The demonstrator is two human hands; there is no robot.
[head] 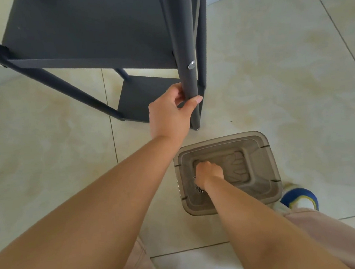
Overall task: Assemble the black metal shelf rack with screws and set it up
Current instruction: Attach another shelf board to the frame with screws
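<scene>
Rack [90, 32] stands on the tiled floor at far left, its near right leg [188, 77] upright, my left hand [170, 111] wrapped around it below a fitted screw [191, 65]. Nearer, right of that leg, my right hand [208, 173] is clenched inside the plastic bin [269, 158] over loose screws [198, 189]; whether it holds one, I cannot tell.

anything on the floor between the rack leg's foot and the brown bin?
Nothing. The head view shows only bare tile between the rack leg's foot and the brown bin rim, a short gap.
</scene>
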